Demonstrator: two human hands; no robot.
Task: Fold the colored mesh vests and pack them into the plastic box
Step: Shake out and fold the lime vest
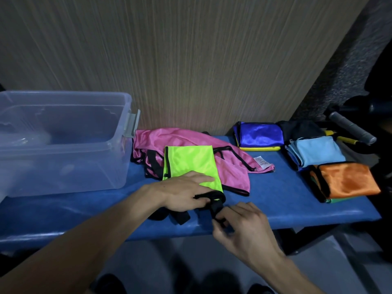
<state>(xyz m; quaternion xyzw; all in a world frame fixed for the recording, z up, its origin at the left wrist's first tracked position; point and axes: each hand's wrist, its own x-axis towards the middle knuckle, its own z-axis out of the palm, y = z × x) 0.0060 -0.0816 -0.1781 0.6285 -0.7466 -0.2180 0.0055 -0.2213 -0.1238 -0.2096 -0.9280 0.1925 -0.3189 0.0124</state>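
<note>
A neon green vest [188, 161], folded into a long strip, lies on the blue bench [275, 204] over an unfolded pink vest [229, 166]. My left hand [186, 190] presses flat on the green vest's near end, thumb against its black trim. My right hand [241, 223] pinches a black strap [216, 206] at that end, by the bench's front edge. The clear plastic box [63, 143] stands open at the left, apparently with no vests inside.
Folded vests sit at the right of the bench: dark blue over yellow [259, 134], black [301, 128], light blue [318, 150], orange over green [347, 180]. A grey cylinder [352, 128] and yellow handles lie beyond. A wood-grain wall backs the bench.
</note>
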